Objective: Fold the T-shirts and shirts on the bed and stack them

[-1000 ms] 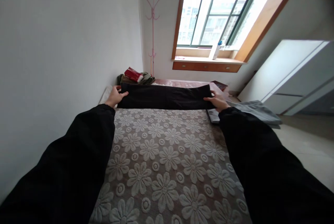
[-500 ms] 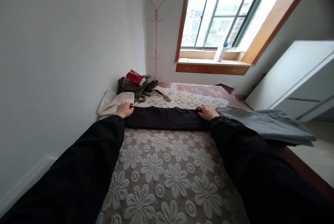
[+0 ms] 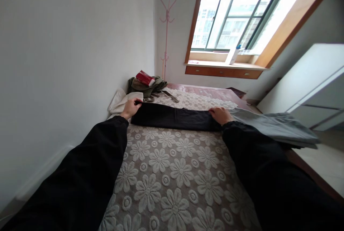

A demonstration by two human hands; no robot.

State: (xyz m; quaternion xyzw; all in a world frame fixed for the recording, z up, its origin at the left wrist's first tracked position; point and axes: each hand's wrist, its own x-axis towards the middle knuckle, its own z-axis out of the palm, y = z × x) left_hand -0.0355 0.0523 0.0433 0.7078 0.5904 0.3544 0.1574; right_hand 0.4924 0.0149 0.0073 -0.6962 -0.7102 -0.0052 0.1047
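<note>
Head view. Left hand [image 3: 130, 108] at the left end of a long, folded black fabric garment [image 3: 174, 118], fingers [image 3: 137, 102] curled shut over its far left corner, pinching the cloth. Right hand [image 3: 220, 114] at the right end of the same garment, palm down, fingers [image 3: 213, 110] bent over the far edge and pressing it; whether closed in a true grip or only resting flat, cannot tell. Garment stretched flat between the two sets of fingers, lying crosswise on a bed [image 3: 174, 173] covered by a beige lace spread with raised white flowers. Both forearms in black sleeves, running from the lower corners up to the hands.

Just left of the left fingers, touching the garment's end, a crumpled cream cloth [image 3: 118, 101] against the white wall [image 3: 67, 62]. Beyond the left fingers, well behind the garment, an olive-green fabric bundle [image 3: 146, 85] with a strap trailing toward the middle of the bed, and a red packet [image 3: 145, 78] lying on top of it. Right of the right fingers, just beside the wrist, a folded grey garment [image 3: 274, 127] reaching out over the bed's right edge. Far past the fingers, a slim pink coat stand [image 3: 166, 37] in the corner, a wide window [image 3: 242, 12] with a wooden sill, and a white cabinet [image 3: 309, 84] at the right.
</note>
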